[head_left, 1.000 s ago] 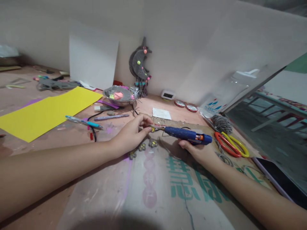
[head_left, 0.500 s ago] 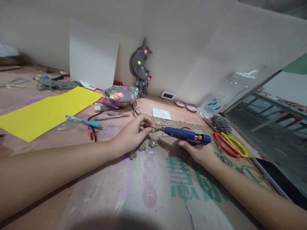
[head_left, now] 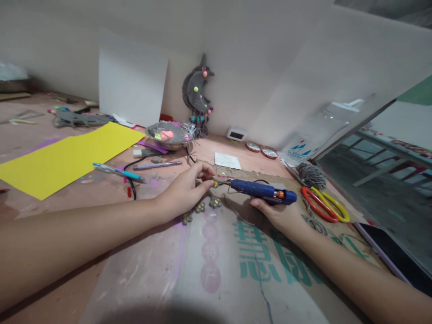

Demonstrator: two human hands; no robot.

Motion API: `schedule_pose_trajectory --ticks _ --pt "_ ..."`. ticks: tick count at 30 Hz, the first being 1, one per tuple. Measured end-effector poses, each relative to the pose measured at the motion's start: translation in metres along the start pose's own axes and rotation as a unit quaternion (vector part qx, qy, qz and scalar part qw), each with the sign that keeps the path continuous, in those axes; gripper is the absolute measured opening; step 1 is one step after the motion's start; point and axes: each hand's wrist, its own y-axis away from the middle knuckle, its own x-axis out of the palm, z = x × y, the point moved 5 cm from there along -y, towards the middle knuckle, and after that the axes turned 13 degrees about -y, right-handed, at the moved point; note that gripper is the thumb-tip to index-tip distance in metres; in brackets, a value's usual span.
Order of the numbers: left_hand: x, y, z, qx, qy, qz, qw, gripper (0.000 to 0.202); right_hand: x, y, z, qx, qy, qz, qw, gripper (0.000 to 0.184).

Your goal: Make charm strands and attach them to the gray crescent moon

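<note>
My right hand (head_left: 275, 211) is wrapped round the grip of a blue glue gun (head_left: 259, 191), an orange part showing near its back end. Its nozzle points left, right up at the fingertips of my left hand (head_left: 189, 186). Thumb and forefinger there pinch a small grey piece with a yellow centre (head_left: 216, 183); most of it is hidden by the fingers, and I cannot tell whether the nozzle touches it. Just below lie several small grey flowers with yellow spots (head_left: 215, 202), on a printed cardboard sheet (head_left: 232, 270).
Scissors with red and yellow handles (head_left: 326, 204), grey yarn (head_left: 312, 175) and a phone (head_left: 394, 252) lie at the right. To the left are yellow paper (head_left: 60, 162), a blue pen (head_left: 118, 171) and a bowl of pompoms (head_left: 168, 143). A moon ornament (head_left: 197, 92) leans on the wall.
</note>
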Motion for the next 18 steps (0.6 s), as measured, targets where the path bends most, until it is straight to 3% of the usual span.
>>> schedule_pose_trajectory --ticks 18 --pt "-0.0013 0.0 -0.0037 0.01 -0.004 -0.003 1.0 0.009 -0.0004 -0.0003 -0.0009 -0.016 -0.01 -0.007 1.0 0.024"
